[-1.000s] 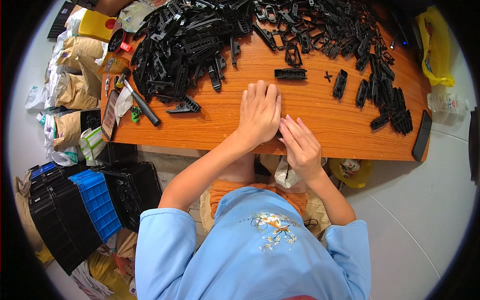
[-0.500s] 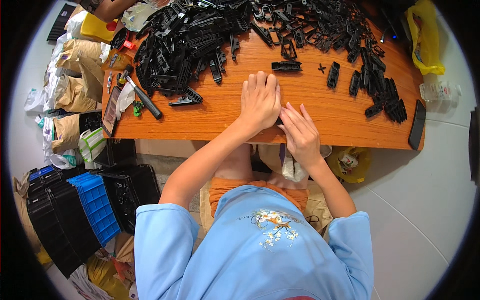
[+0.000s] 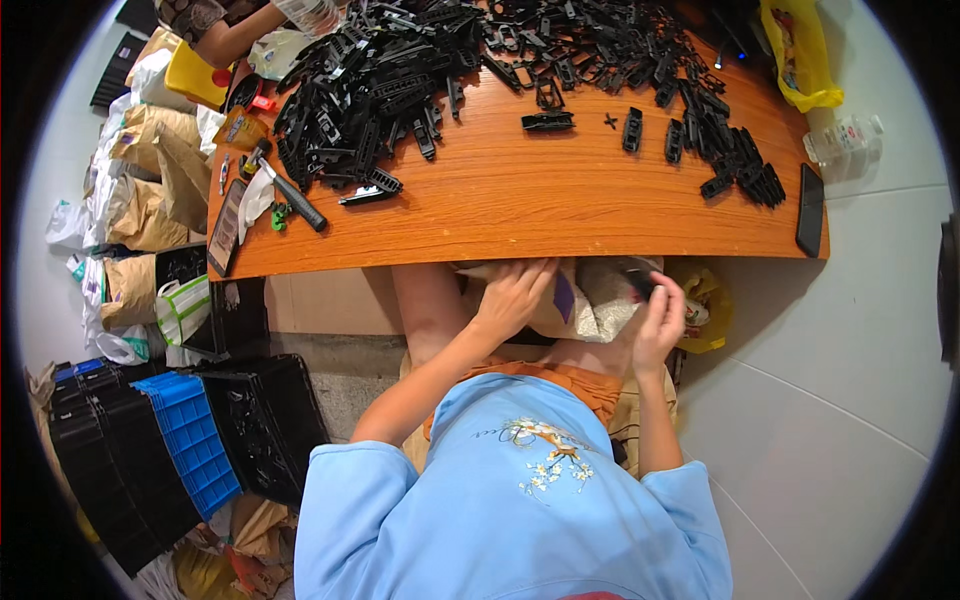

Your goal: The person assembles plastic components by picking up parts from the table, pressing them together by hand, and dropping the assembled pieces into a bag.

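Observation:
Below the table's near edge, a pale woven sack [image 3: 600, 312] with a purple patch lies over my lap. My left hand [image 3: 512, 300] is at the sack's upper left side, its fingers bent over the sack's edge; the fingertips are partly hidden near the table edge. My right hand [image 3: 660, 318] is raised at the sack's right side. Between its thumb and fingers is a small black plastic part [image 3: 640, 281], held over the sack. Much of that part's shape is hard to make out.
A heap of black plastic parts [image 3: 375, 95] covers the far left of the wooden table [image 3: 450, 220]. More parts [image 3: 735, 150] trail along the right. A hammer [image 3: 298, 205] and two phones [image 3: 809, 212] lie near the sides. Another person's arm [image 3: 235, 38] shows far left.
Both hands have left the tabletop and dropped below its near edge. My left hand has moved to the sack, and my right hand has swung right with the black part.

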Action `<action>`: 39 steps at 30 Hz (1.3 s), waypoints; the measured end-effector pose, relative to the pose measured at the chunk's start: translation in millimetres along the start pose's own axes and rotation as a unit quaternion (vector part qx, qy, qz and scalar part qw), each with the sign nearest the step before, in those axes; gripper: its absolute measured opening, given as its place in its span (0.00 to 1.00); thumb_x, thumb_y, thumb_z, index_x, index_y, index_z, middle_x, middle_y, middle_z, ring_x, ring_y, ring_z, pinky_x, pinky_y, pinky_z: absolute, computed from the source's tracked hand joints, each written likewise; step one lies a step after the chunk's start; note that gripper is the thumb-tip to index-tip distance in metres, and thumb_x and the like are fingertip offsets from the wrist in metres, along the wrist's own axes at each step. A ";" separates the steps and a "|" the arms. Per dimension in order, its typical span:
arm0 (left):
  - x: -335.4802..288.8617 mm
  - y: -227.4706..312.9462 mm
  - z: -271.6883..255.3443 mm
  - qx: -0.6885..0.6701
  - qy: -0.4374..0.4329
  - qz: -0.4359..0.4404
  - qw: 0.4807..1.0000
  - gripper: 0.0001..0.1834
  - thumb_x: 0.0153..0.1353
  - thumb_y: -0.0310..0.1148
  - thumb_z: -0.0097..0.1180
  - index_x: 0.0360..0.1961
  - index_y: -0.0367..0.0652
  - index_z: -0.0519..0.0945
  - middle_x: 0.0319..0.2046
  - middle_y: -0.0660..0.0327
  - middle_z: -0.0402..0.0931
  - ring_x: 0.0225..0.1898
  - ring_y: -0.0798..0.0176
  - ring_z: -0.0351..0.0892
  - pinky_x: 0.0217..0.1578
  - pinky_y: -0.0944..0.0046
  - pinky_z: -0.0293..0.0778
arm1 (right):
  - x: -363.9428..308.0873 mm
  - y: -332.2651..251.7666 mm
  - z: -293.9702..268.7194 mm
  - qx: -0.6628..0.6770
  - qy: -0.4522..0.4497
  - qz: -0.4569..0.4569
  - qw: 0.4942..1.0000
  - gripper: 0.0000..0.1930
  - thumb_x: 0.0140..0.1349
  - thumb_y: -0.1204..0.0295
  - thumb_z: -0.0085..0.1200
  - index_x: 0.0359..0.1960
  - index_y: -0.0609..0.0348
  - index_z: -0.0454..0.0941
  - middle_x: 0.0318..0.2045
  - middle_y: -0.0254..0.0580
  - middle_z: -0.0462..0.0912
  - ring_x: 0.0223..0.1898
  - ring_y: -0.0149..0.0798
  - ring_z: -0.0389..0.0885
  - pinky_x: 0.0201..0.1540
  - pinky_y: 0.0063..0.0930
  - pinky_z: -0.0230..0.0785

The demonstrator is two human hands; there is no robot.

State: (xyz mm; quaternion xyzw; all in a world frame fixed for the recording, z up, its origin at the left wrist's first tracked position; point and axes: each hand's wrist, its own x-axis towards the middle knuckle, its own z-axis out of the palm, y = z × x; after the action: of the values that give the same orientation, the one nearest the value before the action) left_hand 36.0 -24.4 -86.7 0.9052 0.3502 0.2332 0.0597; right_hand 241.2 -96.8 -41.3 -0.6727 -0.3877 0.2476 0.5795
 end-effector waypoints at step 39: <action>-10.5 -144.6 -111.1 0.132 0.220 -0.203 0.945 0.12 0.53 0.25 0.61 0.41 0.43 0.81 0.39 0.60 0.77 0.45 0.53 0.74 0.47 0.57 0.71 | 50.9 -93.8 183.2 -0.124 -0.364 -0.407 0.829 0.26 0.56 0.74 0.58 0.59 0.55 0.70 0.57 0.51 0.71 0.54 0.52 0.73 0.54 0.36 0.69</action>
State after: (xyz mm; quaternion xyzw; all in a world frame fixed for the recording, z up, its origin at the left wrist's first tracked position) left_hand -110.1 70.5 -31.7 0.7405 0.5589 0.3616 -0.0928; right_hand 105.2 54.6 18.1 -0.3813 -0.8367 0.1663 0.3563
